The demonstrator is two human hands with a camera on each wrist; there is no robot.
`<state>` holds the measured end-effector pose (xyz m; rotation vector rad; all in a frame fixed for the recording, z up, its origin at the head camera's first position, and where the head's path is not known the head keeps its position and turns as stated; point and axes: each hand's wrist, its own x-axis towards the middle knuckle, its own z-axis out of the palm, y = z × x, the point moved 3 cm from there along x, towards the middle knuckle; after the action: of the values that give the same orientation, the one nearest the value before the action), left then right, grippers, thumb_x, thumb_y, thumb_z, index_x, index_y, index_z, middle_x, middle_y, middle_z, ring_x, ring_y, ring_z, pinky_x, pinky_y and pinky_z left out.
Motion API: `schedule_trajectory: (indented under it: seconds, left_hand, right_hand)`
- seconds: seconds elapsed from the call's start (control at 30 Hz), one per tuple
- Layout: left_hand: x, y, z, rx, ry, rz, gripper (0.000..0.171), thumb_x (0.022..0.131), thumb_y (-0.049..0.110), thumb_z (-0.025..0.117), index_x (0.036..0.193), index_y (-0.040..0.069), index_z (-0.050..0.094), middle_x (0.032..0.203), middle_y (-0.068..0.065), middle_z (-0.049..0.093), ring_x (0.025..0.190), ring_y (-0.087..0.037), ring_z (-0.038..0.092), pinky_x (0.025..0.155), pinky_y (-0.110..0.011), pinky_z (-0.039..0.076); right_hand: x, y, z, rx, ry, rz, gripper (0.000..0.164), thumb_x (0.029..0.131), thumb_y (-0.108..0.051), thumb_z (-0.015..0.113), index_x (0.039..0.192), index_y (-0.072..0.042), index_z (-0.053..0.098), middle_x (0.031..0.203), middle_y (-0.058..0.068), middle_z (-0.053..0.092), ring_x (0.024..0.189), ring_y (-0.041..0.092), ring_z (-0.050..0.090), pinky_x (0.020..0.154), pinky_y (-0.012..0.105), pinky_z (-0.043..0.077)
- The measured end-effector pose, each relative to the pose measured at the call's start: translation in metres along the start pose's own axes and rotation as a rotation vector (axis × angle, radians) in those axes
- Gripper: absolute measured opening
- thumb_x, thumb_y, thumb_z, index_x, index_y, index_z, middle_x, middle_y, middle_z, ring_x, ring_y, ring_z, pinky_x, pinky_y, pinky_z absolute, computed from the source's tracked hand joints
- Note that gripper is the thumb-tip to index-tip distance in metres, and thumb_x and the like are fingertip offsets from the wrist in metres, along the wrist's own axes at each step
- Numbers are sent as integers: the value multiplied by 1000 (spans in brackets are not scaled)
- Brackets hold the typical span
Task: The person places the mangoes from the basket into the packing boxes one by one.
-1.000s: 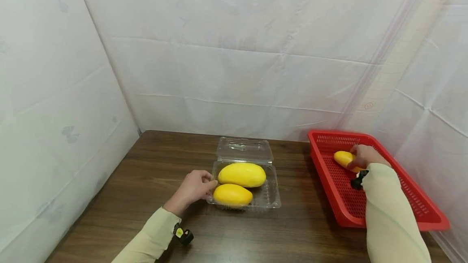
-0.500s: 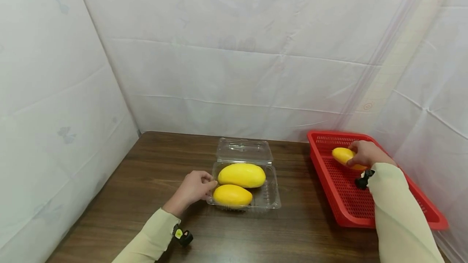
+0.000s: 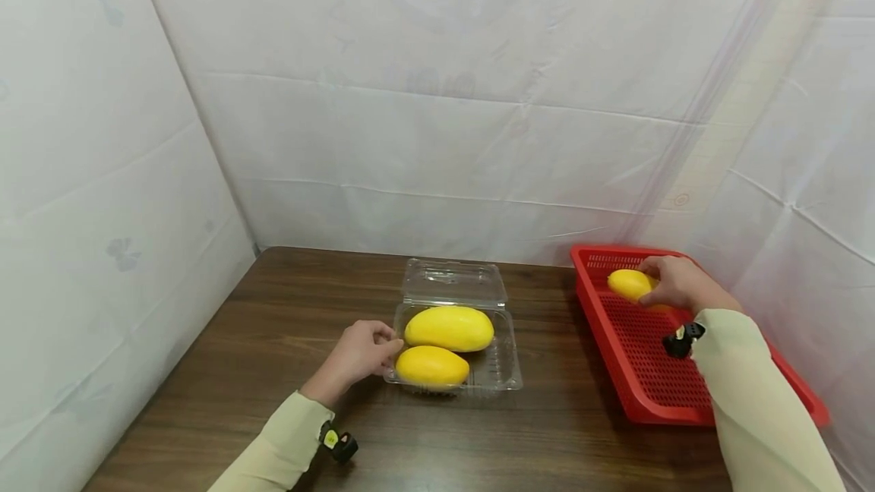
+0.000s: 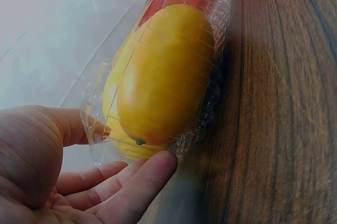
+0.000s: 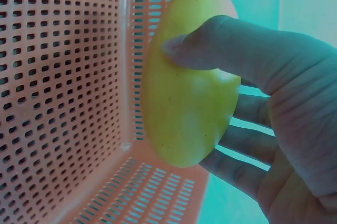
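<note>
In the head view my right hand [image 3: 677, 283] grips a yellow mango [image 3: 629, 285] over the far part of the red basket [image 3: 642, 393]. The right wrist view shows the thumb on one side of this mango [image 5: 184, 108] and the fingers behind it. My left hand [image 3: 358, 355] pinches the left edge of a clear plastic clamshell box [image 3: 506, 348]. Through the plastic, the left wrist view shows the thumb at the box's end wall, with the fingers outside. Inside lie two mangoes, the back one [image 3: 450, 328] larger than the front one [image 3: 432, 367].
The box's lid [image 3: 454, 279] is folded back toward the wall. A dark wooden table [image 3: 307, 287] bears box and basket. White sheeting [image 3: 410, 135] encloses the back and sides, close behind the basket.
My right hand has raised the mango from the basket's floor and moved it slightly left. The left hand keeps its place at the box.
</note>
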<state>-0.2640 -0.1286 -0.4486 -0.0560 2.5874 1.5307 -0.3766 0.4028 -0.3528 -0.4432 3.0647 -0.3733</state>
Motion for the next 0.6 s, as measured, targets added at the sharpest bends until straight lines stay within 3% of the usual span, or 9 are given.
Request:
schedule_trajectory:
  seconds: [0.17,0.6]
  left_hand:
    - [1,0,2,-9,-5,7,25,94,13,70,113,-4,69,89,-10,71,67,-16,69,61,-33,64]
    - [3,-4,0,-8,-3,1,24,96,13,70,113,-3,68,92,-11,69,69,-16,70,63,-33,65]
  right_hand:
    - [-6,-10,-7,-23,6,-28,63,71,-24,88,121,6,66,107,18,74,86,23,61,79,40,53]
    - [-21,-45,-23,-14,58,-103,58,68,-21,89,119,-1,69,105,13,73,88,23,63,78,37,52]
